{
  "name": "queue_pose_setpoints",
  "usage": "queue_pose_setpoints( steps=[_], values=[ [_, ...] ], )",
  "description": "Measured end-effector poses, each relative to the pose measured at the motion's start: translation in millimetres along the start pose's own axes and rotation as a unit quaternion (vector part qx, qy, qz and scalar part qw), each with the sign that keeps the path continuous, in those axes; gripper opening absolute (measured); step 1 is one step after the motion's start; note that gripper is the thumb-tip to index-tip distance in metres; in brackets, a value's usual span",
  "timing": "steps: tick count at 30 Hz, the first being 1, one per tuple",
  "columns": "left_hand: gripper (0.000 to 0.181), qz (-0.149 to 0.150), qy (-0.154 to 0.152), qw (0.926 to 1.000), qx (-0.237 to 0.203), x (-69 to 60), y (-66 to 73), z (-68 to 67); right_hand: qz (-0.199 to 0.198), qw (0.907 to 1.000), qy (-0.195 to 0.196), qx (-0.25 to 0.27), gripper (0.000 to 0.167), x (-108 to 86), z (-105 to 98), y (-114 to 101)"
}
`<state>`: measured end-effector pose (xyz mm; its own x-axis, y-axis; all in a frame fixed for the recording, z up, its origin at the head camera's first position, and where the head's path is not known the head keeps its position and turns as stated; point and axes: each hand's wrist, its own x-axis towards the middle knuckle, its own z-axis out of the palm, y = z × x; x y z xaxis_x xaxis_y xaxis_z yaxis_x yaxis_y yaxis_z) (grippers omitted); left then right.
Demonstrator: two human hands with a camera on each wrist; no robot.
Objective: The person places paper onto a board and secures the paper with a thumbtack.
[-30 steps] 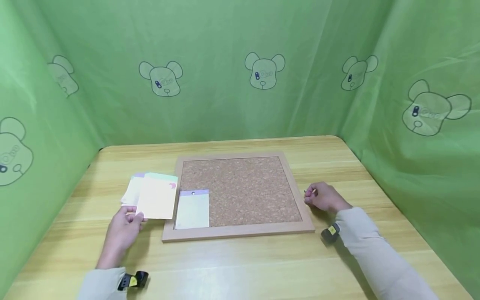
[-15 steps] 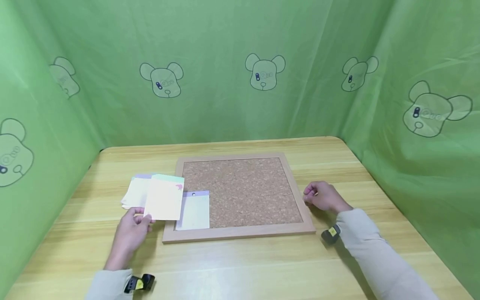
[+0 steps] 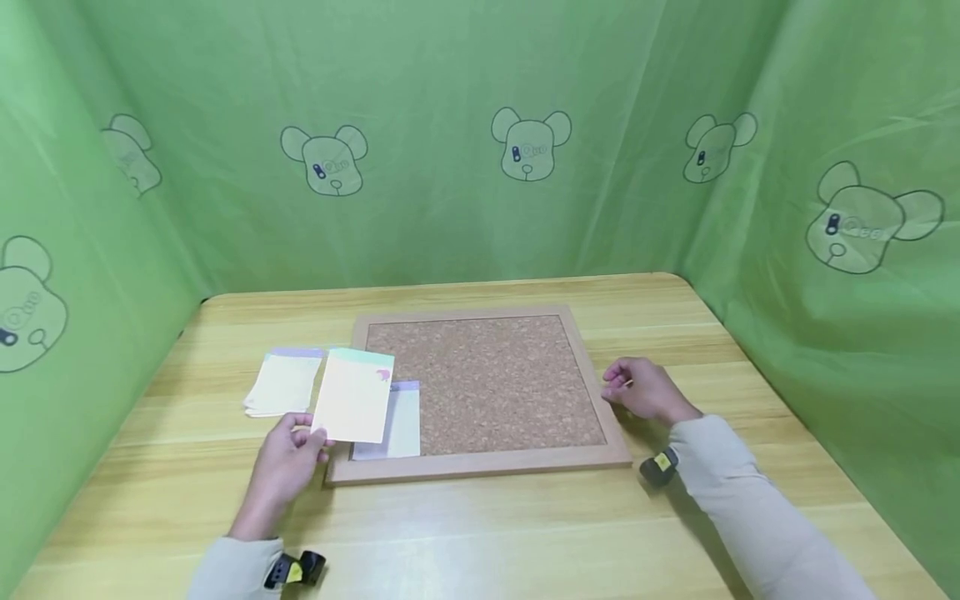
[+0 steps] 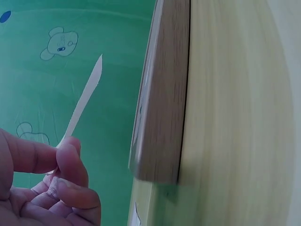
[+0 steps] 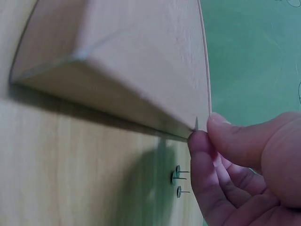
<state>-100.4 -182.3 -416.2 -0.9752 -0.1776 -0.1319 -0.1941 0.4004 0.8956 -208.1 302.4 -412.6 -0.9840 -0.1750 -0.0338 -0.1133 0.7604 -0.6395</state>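
Between thumb and fingers, my left hand (image 3: 288,458) pinches a note card (image 3: 354,396) by its lower left corner. The card has a mint top band and a pink animal print, and it is raised over the left side of the corkboard (image 3: 495,383). Behind it, partly hidden, a card with a purple band (image 3: 405,421) lies on the cork. My right hand (image 3: 641,390) is beside the board's right frame. In the right wrist view, its thumb and forefinger pinch a thumbtack (image 5: 196,123), only the metal point showing.
Left of the board lies a stack of cards (image 3: 283,385) with a purple band on top. Several loose thumbtacks (image 5: 178,191) sit on the wooden table (image 3: 480,533) by the right hand. Green curtains (image 3: 427,225) enclose the back and sides.
My left hand has carried the mint-banded card rightward, off the stack and over the board's left part. The right hand has shifted slightly toward the board's frame.
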Motion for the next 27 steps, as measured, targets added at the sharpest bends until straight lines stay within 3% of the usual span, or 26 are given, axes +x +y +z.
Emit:
queue_pose_setpoints(
  steps=[21, 27],
  values=[
    [0.030, -0.012, -0.012, 0.9992, -0.036, 1.0, 8.7, 17.5, -0.003, 0.9991, -0.013, 0.041, 0.005, 2.9, 6, -10],
    [0.028, -0.015, -0.029, 0.9975, -0.063, -0.4, 10.4, 21.4, 0.004, 0.9989, -0.020, 0.043, 0.005, 2.7, 8, -15]
  ],
)
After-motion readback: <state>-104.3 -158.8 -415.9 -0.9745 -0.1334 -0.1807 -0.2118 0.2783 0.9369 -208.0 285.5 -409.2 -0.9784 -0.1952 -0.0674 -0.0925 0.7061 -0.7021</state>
